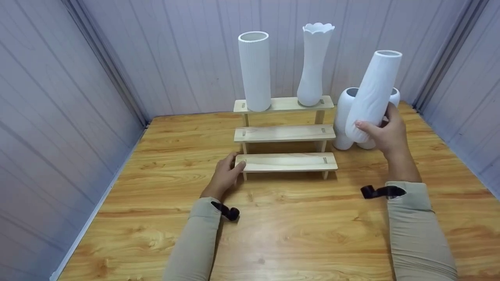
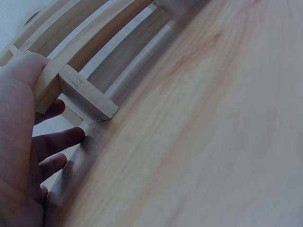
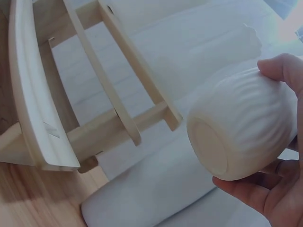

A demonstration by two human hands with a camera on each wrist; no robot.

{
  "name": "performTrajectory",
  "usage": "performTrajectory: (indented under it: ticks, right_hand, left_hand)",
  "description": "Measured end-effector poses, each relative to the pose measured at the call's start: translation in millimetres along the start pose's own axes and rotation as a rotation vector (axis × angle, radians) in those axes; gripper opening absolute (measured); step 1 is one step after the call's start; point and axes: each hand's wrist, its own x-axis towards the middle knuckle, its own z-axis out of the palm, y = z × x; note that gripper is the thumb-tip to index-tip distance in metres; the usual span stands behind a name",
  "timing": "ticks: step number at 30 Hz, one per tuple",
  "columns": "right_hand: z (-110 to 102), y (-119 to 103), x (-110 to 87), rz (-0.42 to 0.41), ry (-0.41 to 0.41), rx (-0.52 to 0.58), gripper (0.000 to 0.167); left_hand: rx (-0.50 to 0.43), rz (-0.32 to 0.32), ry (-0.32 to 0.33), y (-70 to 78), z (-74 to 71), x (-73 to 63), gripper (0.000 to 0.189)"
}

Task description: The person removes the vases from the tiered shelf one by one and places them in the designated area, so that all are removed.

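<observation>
Here the wood-grained tabletop [image 1: 129, 242] is being hemmed in on three sides, by a back wall [image 1: 187, 58], a left wall [image 1: 47, 136] and a right wall [image 1: 465, 78], each pale bluish-grey surface being striped with long panel lines. At the rear corners the joins are being marked by darker trim [image 1: 449, 52], the left wall's foot is being edged by a pale strip [image 1: 81, 234], and look, a soft sheen [image 1: 269, 234] is being thrown back off the yellow-brown top, while glare [image 3: 291, 23] is being caught top right in the right wrist view!
</observation>
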Motion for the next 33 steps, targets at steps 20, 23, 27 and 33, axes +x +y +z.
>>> performTrajectory:
  ticks: [20,23,27,33]
  right_hand:
    - [-28,19,7.5,0.095,0.047,-0.058,0.093]
    - [-30,24,9.5,0.099,0.058,-0.088,0.093]
    - [-34,29,11.8,0.123,0.057,-0.069,0.095]
    - [-42,35,13.8,0.151,0.064,-0.013,0.094]
  left_hand:
    - [-0.02,-0.054,-0.017,-2.4,-0.2,-2.4,0.061]
    - [-0.017,-0.083,-0.022,-3.2,-0.2,-4.6,0.066]
    - [0.006,-0.068,-0.008,-2.9,0.0,-3.7,0.062]
    - [0.001,0.003,0.001,-1.1,-0.1,1.3,0.048]
